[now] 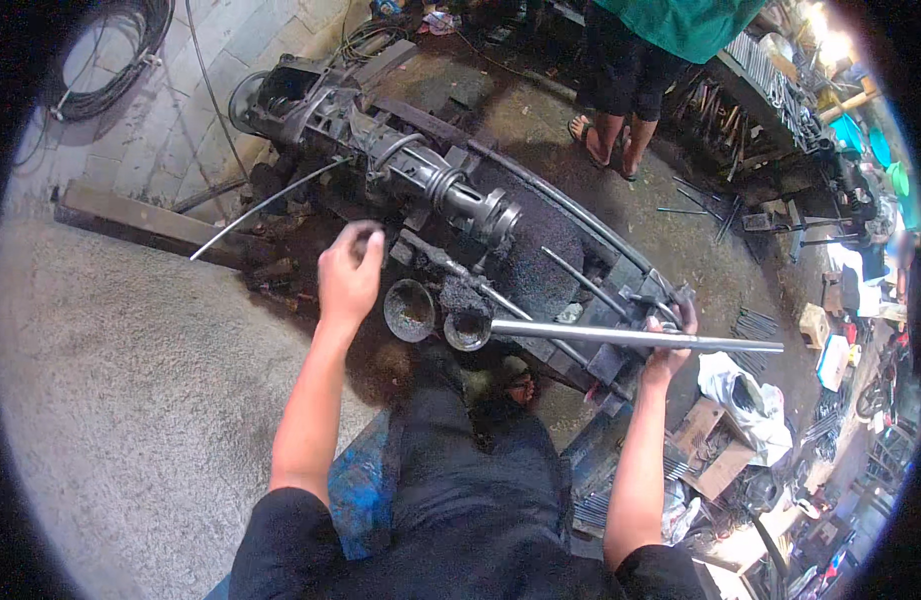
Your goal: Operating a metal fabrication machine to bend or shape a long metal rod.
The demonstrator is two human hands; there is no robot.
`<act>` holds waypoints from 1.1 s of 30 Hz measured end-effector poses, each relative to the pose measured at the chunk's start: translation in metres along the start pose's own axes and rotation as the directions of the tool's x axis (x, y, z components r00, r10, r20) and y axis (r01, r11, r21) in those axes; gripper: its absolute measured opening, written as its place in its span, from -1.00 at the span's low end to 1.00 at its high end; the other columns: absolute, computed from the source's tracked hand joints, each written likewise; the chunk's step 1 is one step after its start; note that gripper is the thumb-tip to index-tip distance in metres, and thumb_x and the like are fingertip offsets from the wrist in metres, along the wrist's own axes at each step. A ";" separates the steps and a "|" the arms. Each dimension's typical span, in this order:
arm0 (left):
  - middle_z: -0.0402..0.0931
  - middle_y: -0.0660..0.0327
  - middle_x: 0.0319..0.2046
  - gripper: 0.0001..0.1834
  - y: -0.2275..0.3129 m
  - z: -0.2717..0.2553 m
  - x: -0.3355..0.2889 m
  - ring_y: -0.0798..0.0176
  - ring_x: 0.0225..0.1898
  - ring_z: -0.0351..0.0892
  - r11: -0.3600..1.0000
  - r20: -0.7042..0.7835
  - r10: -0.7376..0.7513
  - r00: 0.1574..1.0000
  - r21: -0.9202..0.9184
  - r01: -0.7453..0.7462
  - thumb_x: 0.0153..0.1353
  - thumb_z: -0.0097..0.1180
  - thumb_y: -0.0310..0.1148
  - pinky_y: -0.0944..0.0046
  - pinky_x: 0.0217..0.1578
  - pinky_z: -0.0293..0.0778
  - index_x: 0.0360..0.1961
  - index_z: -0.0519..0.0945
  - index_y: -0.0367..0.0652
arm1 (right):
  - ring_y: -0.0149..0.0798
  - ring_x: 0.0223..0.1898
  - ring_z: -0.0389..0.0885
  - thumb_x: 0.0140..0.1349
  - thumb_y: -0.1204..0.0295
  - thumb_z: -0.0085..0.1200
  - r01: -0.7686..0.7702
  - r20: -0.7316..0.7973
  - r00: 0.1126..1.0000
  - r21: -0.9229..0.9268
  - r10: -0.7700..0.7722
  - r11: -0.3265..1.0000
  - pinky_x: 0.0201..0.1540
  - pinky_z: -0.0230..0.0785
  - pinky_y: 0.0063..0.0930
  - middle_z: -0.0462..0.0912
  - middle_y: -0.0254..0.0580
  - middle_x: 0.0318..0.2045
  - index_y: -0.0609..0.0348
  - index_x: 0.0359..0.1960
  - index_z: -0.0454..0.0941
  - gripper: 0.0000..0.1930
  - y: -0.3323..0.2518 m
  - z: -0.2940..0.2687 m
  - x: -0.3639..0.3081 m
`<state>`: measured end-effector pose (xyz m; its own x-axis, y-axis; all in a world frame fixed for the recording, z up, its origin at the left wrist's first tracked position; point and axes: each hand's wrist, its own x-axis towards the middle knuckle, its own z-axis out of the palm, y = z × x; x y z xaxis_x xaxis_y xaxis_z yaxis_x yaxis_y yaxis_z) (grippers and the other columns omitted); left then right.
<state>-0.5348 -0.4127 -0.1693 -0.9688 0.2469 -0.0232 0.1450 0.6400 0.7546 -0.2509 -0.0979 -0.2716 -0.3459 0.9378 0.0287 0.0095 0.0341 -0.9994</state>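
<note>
My right hand (669, 358) is wrapped round a long, shiny metal rod (581, 330), which lies nearly level and reaches past the hand on the right. The rod's left end is beside a small round dish (468, 331) with dark contents. My left hand (349, 278) is lifted to the left of the machine, thumb and curled fingers apart, with nothing seen between them; its fingertips are slightly blurred. Just right of its wrist is a second round metal dish (411, 310). Beyond the hand stands a dark, greasy lathe-like machine (401, 165) with a ringed spindle end.
A thin lever (266, 205) sticks out left from the machine. Dark shavings (541, 250) heap beside the machine's long rails (561, 215). Another person (631, 90) in sandals stands at the far side. A wooden box (716, 445) and a white sack (751, 405) are at right.
</note>
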 end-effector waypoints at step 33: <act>0.68 0.06 -0.37 -0.66 -0.022 0.153 0.153 0.18 -0.28 0.68 0.909 0.265 0.416 0.870 -0.123 -0.398 0.36 -0.09 -0.24 0.24 -0.22 0.48 -0.14 0.62 -0.26 | -0.12 0.18 0.35 -0.27 0.09 0.48 -0.020 0.122 0.992 -0.018 0.022 1.000 0.33 0.07 -0.19 0.40 -0.06 0.04 0.20 -0.01 0.38 -0.21 0.009 0.033 0.003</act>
<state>-0.6553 -0.2773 -0.2900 -0.7292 0.6737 0.1201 0.4924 0.3947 0.7758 -0.2826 -0.1064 -0.2814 -0.4572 0.8894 0.0037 0.0329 0.0211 -0.9992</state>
